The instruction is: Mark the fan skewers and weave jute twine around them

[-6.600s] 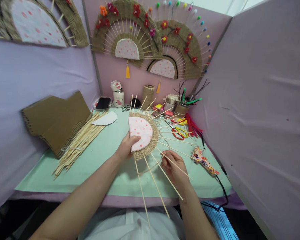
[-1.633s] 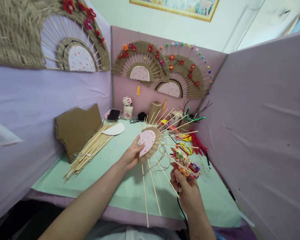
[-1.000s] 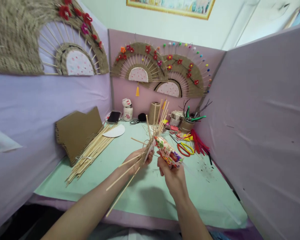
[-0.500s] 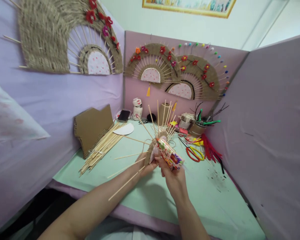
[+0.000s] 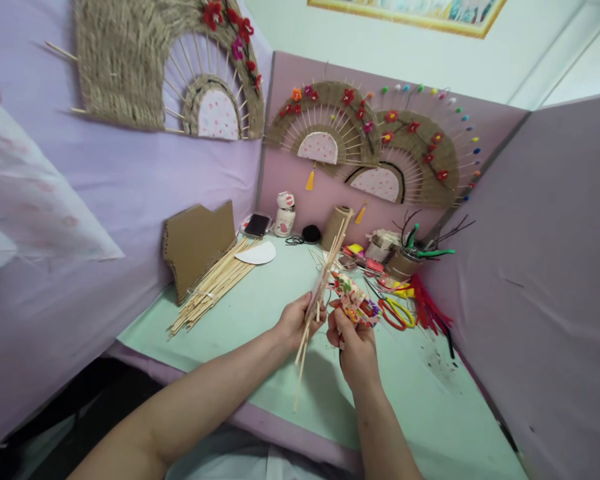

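My left hand (image 5: pixel 299 321) is closed round a half-finished fan (image 5: pixel 320 287) of thin wooden sticks fixed to a small half-round base. The fan is turned nearly edge-on, so its sticks overlap in a narrow bundle and the base face is mostly hidden. Gripped in my right hand (image 5: pixel 355 340) is a flower-patterned glue gun (image 5: pixel 354 299). Its front end points up and left, close to the fan's base; whether they touch I cannot tell.
Bundled sticks (image 5: pixel 215 287), cardboard (image 5: pixel 197 243) and a white half-round piece (image 5: pixel 257 253) lie left. Scissors (image 5: pixel 397 313), red pipe cleaners (image 5: pixel 427 303) and a tool pot (image 5: pixel 403 263) stand right. Behind are a twine cone (image 5: pixel 336 227) and finished fans (image 5: pixel 325 123) on the partition.
My left hand has turned the fan from a spread, slanted view to nearly edge-on. The glue gun stays beside it in my right hand. The whole view has shifted slightly.
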A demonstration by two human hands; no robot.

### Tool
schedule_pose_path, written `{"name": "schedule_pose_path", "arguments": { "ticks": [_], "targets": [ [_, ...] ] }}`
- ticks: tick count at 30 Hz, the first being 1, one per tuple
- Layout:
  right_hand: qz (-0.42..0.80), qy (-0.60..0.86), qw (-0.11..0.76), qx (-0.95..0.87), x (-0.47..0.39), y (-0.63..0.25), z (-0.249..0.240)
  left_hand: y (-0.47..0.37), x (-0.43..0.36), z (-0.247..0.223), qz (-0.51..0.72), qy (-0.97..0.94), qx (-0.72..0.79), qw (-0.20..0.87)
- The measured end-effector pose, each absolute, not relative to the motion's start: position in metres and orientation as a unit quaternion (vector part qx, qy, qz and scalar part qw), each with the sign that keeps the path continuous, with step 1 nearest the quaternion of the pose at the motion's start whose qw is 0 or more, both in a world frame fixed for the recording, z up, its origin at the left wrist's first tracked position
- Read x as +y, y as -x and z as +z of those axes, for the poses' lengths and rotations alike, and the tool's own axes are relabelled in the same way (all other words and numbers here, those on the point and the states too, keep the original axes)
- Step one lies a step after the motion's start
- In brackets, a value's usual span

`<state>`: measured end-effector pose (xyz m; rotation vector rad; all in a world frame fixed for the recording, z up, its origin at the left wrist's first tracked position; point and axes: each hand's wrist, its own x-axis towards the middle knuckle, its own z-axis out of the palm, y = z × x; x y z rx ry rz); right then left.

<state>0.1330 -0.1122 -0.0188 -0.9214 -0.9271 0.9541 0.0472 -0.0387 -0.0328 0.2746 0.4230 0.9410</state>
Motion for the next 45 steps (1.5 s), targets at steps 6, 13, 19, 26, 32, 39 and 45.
{"name": "schedule_pose_path", "arguments": {
  "ticks": [6,13,19,26,32,39,45],
  "targets": [
    [0.425,0.424,0.703,-0.381,-0.113,-0.137,-0.024,-0.048,-0.04,-0.033,0.468,-0.114,0.209,0.851],
    [0.435,0.423,0.703,-0.372,-0.118,-0.138,-0.02,-0.046,-0.045,-0.026,0.481,-0.135,0.247,0.83],
    [0.429,0.429,0.7,-0.376,-0.12,-0.139,-0.019,-0.044,-0.048,-0.022,0.476,-0.127,0.234,0.838],
    [0.401,0.447,0.693,-0.4,-0.119,-0.138,-0.022,-0.047,-0.045,-0.03,0.463,-0.143,0.214,0.848],
    [0.383,0.489,0.671,-0.405,-0.118,-0.135,-0.018,-0.048,-0.041,-0.036,0.45,-0.143,0.196,0.86],
    [0.397,0.483,0.675,-0.392,-0.116,-0.134,-0.017,-0.051,-0.036,-0.041,0.42,-0.152,0.187,0.875],
    [0.398,0.484,0.671,-0.396,-0.117,-0.136,-0.017,-0.051,-0.035,-0.044,0.427,-0.145,0.188,0.872]
  ]
}}
